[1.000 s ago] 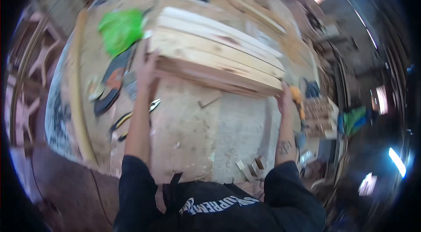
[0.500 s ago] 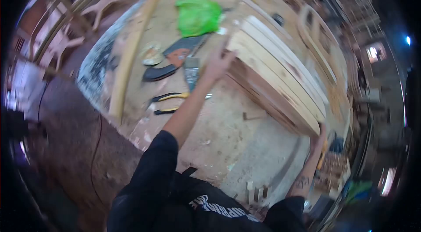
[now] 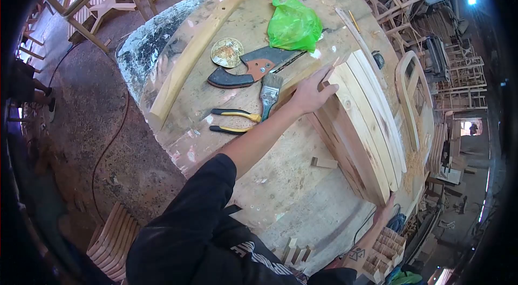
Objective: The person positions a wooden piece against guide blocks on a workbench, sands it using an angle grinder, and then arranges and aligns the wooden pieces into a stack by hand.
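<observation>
Side by side on edge, several curved wooden slats [image 3: 357, 118] form a bundle on the worktable. My left hand [image 3: 314, 92] grips the bundle's far end, thumb lying over the top and fingers round the end. At the near end my right hand [image 3: 384, 210] is pressed round the slats, its fingers partly hidden behind the wood. Beside my left hand lie a paintbrush [image 3: 270, 93] with a blue-grey handle and a handsaw [image 3: 253, 67]. Pliers [image 3: 233, 118] with black and yellow handles rest close to my left forearm. A small wood block [image 3: 324, 162] sits left of the bundle.
A long curved wooden rail [image 3: 208, 42] lies along the worktable's [image 3: 270, 182] left side. A green plastic bag [image 3: 294, 23] and a round lid-like dish [image 3: 226, 52] are further back. A curved wooden frame [image 3: 408, 96] stands right. Stacked wooden pieces [image 3: 114, 242] are at lower left.
The view has shifted and become sharper, so the table items appear lower and further right. Both hands stay on the two ends of the slat bundle.
</observation>
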Demonstrator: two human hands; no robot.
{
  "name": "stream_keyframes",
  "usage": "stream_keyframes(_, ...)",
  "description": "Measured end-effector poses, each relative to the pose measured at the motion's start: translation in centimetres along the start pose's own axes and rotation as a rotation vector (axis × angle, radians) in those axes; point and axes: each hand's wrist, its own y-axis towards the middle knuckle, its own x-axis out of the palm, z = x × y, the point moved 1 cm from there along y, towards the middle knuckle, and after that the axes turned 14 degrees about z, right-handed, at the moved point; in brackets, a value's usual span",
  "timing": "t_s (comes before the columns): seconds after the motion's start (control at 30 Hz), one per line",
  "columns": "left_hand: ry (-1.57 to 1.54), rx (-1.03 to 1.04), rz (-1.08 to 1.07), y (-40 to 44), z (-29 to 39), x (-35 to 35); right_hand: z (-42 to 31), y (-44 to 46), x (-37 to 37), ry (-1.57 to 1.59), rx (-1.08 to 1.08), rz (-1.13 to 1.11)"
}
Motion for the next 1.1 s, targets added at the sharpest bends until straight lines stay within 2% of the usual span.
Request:
stream_keyframes(0.2,0.037,0.059,0.025,-0.2,0.3,-0.1,-0.6,-0.6,0.5,-0.040,0.004,0.024)
stream_keyframes(0.27,0.034,0.059,0.027,-0.3,0.5,-0.2,-1.3,-1.2,1.2,-0.138,0.007,0.065)
stream_keyframes(0.3,0.023,0.038,0.009,-0.3,0.8,-0.4,-1.3,-1.0,1.0,-0.138,0.003,0.065)
stream_keyframes(0.37,0.009,0.018,-0.006,0.1,0.6,-0.4,-1.1,-0.3,-0.2,0.013,-0.006,-0.117)
stream_keyframes(0.43,-0.179,-0.100,-0.030,1.0,-0.4,-0.2,-0.6,1.3,-1.8,-0.014,0.001,-0.085)
stream_keyframes(0.53,-0.310,-0.127,-0.032,3.0,-1.8,0.7,-0.6,3.0,-2.6,-0.010,0.016,-0.065)
stream_keyframes(0.67,-0.289,-0.163,-0.190,4.1,-2.3,1.6,-1.2,3.1,-1.7,0.050,0.108,-0.075)
stream_keyframes(0.73,-0.490,-0.295,-0.191,3.9,-2.8,1.8,-1.2,3.3,-1.9,0.069,0.120,-0.109)
stream_keyframes(0.8,-0.470,-0.323,-0.130,3.8,-3.1,1.9,-1.4,3.0,-1.5,0.085,0.134,-0.142)
stream_keyframes(0.87,-0.450,-0.352,-0.066,4.2,-3.2,1.7,-1.5,2.5,-1.1,-0.006,0.143,-0.051)
stream_keyframes(0.97,-0.398,-0.327,-0.092,5.1,-3.5,1.6,-2.0,2.3,-0.4,0.046,0.230,0.022)
stream_keyframes(1.03,-0.488,-0.393,-0.219,5.4,-5.0,2.4,-2.2,2.6,-0.6,0.042,0.261,0.008)
stream_keyframes(1.1,-0.461,-0.359,-0.227,5.5,-5.1,2.4,-2.3,2.8,-0.6,0.042,0.296,-0.001)
